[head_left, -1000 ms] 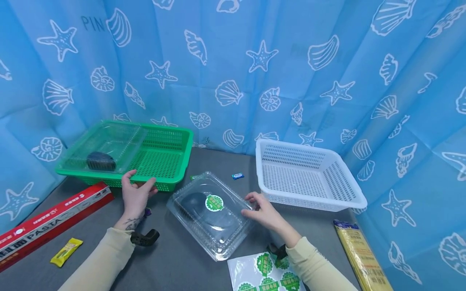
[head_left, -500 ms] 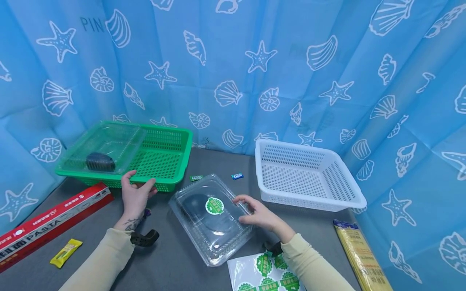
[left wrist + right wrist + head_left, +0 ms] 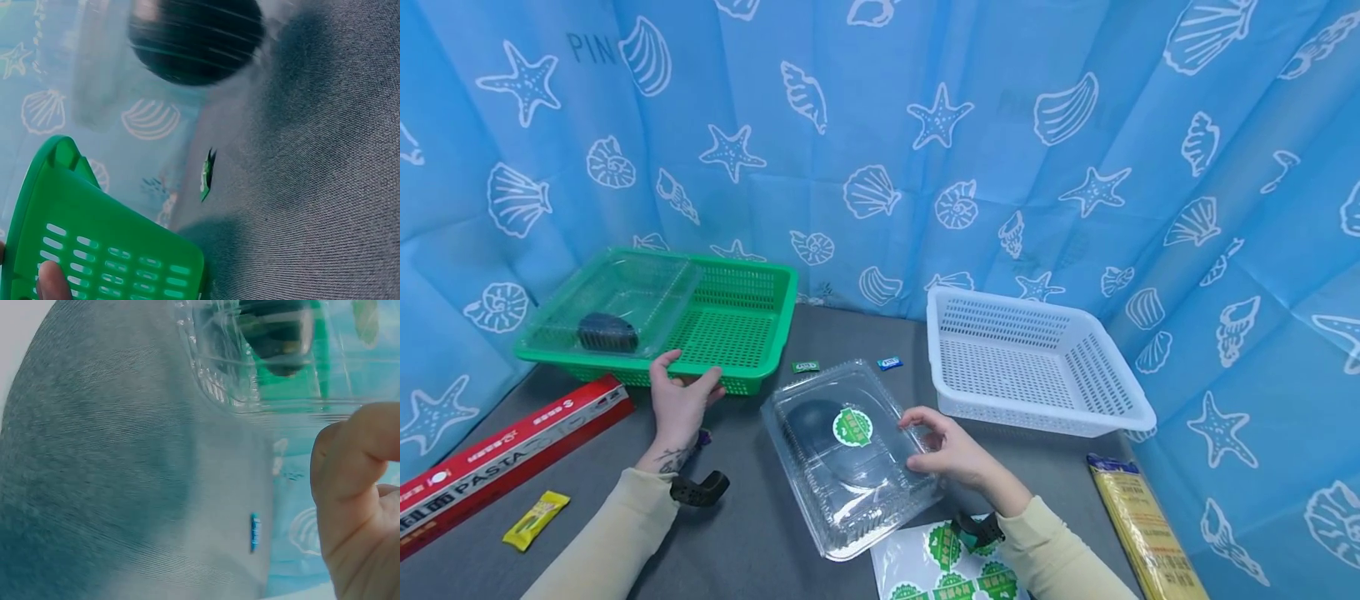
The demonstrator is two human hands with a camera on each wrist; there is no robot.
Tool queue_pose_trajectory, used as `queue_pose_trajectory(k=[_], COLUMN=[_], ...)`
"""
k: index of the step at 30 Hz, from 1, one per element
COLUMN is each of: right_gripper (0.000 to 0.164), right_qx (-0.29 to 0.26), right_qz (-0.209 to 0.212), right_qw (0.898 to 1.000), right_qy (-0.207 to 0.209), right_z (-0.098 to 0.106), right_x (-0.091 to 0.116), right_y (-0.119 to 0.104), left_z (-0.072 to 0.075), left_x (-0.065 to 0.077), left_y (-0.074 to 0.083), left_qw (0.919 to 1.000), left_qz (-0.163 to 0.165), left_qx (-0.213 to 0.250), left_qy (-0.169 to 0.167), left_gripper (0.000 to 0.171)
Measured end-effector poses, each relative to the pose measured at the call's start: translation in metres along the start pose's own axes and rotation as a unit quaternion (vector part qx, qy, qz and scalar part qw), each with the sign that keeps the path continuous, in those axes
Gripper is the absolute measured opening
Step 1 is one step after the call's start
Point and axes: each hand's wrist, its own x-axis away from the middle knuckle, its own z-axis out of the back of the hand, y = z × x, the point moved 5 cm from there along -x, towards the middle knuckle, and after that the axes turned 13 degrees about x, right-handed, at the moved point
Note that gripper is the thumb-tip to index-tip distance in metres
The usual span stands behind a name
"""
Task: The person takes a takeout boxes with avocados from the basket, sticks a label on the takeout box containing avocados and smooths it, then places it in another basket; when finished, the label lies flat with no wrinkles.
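Note:
My right hand [image 3: 955, 454] pinches the right edge of a clear plastic clamshell box [image 3: 880, 492] with a round green sticker [image 3: 853, 427] on its lid. A dark, rounded object [image 3: 197, 37] shows through the plastic; its kind is unclear. The box is tilted and held above the table, as the left wrist view shows. My left hand [image 3: 679, 404] holds the front rim of a green basket [image 3: 737, 333], a fingertip [image 3: 55, 282] lying against its slotted outer wall. Another clear box [image 3: 640, 283] with a dark oval object [image 3: 607, 332] stands in that basket.
A white basket [image 3: 1045, 407] stands at the right, above a yellow pasta pack [image 3: 1146, 525]. A green sticker sheet [image 3: 943, 546] lies at the front. Left are a red pasta box [image 3: 512, 450] and yellow packet [image 3: 537, 521]. Small green [image 3: 806, 367] and blue [image 3: 890, 363] packets lie behind.
My right hand first slid its grip left along the box, then brought the box a little right and turned it slightly. My left hand stays on the green basket's rim.

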Motion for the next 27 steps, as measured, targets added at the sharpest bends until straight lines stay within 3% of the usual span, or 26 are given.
queue_pose_trajectory(k=[10, 16, 21, 27], right_gripper=[0.044, 0.042, 0.038, 0.038], right_qx=[-0.069, -0.102, -0.070, -0.011], right_qz=[0.029, 0.022, -0.024, -0.105], right_qw=[0.997, 0.993, 0.990, 0.981], right_qy=[0.013, 0.056, 0.121, 0.164], right_z=[0.034, 0.075, 0.118, 0.165], right_x=[0.006, 0.004, 0.006, 0.011], right_y=[-0.022, -0.036, -0.034, -0.014], left_z=[0.005, 0.001, -0.001, 0.005], left_x=[-0.008, -0.004, -0.002, -0.009], left_y=[-0.008, -0.001, 0.002, -0.010], left_qw=[1.0000, 0.9999, 0.9996, 0.9996], left_qz=[-0.003, -0.006, -0.006, -0.020], left_qx=[-0.003, -0.010, -0.025, -0.018], left_qy=[-0.005, -0.007, -0.007, 0.002], left_gripper=[0.081, 0.080, 0.081, 0.081])
